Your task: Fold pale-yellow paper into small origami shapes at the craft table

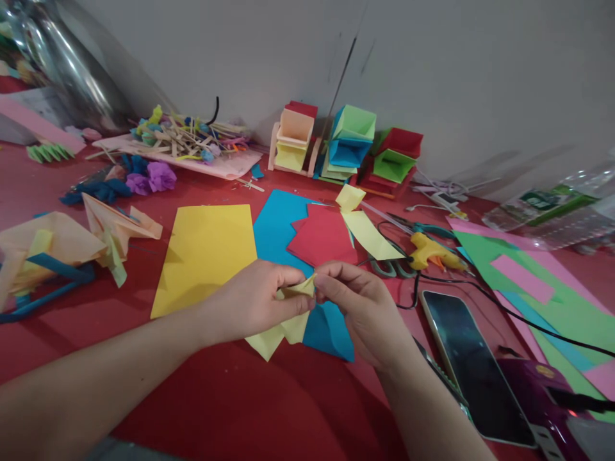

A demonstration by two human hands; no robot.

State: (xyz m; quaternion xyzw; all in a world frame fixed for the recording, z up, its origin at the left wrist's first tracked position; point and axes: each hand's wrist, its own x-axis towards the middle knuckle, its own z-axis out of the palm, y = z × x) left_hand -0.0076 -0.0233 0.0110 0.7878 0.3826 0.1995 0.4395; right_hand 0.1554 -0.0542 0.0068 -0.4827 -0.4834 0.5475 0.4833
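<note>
Both my hands meet over the middle of the red table, pinching one folded piece of pale yellow paper (296,326). My left hand (254,294) grips it between thumb and fingers from the left. At its upper right tip, my right hand (356,304) pinches the same paper. Two pointed flaps hang below my left fingers; the part inside the grip is hidden. Beneath my hands lie a blue sheet (331,333), a bright yellow sheet (206,246) on the left and red paper pieces (327,234) just beyond.
Folded paper boxes (353,125) stand by the wall. Craft sticks (185,137) lie heaped at back left. On the right are a yellow glue gun (435,251) with its black cord, scissors (391,267), a phone (473,365), coloured sheets (509,256) and a plastic bottle (557,208).
</note>
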